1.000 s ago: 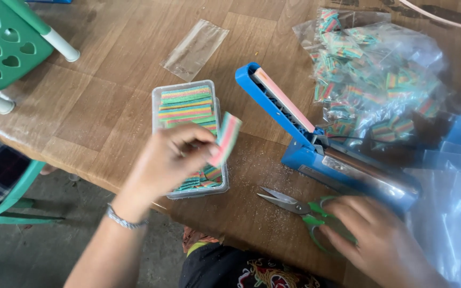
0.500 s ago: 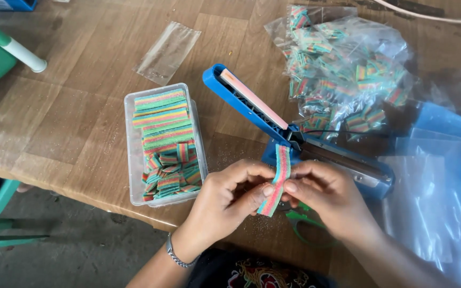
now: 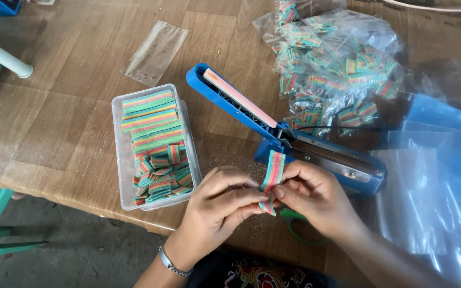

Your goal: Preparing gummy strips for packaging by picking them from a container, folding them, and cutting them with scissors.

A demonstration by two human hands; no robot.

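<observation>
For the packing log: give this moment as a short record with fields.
left hand: left hand pinches the rainbow candy strip at its lower end
right hand: right hand grips the same strip
container: clear plastic tub of candy strips, left of the hands
sealer: blue heat sealer, arm raised
bags: filled clear bags behind it
surface: wooden table

A rainbow-striped sour candy strip, sugar-dusted, stands nearly upright above the table's near edge, its lower end curling.
</observation>
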